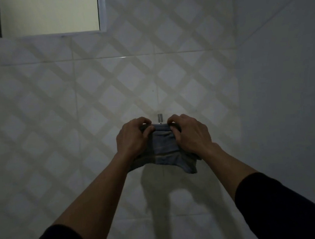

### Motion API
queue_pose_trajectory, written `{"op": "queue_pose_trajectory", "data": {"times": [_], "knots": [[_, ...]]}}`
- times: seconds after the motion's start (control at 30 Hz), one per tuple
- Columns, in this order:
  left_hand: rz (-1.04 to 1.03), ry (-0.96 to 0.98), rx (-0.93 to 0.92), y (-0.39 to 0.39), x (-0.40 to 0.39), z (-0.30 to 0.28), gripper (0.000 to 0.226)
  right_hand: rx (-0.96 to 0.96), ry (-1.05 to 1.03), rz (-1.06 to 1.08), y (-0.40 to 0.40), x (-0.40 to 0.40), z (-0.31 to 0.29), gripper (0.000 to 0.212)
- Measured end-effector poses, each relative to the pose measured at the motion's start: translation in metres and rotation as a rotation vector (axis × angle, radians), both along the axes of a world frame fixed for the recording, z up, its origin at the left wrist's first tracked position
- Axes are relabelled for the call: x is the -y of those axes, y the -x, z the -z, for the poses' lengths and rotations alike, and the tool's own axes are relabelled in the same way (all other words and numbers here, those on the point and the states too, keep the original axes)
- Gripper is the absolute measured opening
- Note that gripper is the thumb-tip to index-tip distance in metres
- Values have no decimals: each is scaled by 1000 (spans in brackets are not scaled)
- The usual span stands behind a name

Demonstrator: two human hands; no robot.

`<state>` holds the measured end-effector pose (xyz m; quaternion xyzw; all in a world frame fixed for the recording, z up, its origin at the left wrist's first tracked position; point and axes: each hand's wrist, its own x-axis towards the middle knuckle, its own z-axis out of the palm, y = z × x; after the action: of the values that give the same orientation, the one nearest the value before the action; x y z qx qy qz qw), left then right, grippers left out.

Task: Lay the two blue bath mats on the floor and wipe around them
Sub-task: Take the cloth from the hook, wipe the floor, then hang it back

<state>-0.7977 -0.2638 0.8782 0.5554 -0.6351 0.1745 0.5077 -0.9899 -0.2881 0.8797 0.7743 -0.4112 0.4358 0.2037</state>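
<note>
A blue-grey cloth with pale stripes (164,149) hangs bunched against the tiled wall just below a small metal hook (159,117). My left hand (132,139) grips its upper left edge, fingers curled over the top. On the other side my right hand (189,133) pinches the upper right edge the same way. The lower corner of the cloth droops between my forearms. No bath mat lies in view, and the floor is out of the picture.
The wall (74,108) carries pale tiles with a diamond lattice pattern. A window with a light frame (50,14) sits at the upper left. A plain wall (284,87) meets the tiled one at a corner on the right. The room is dim.
</note>
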Motion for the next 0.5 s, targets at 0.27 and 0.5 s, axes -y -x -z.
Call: {"op": "queue_pose_trajectory", "data": {"times": [0.27, 0.5], "knots": [[-35, 51, 22, 0, 39, -26, 27, -5, 63, 46, -12, 40, -31, 18], [-45, 75, -20, -2, 64, -19, 30, 20, 68, 83, -21, 66, -22, 28]]}}
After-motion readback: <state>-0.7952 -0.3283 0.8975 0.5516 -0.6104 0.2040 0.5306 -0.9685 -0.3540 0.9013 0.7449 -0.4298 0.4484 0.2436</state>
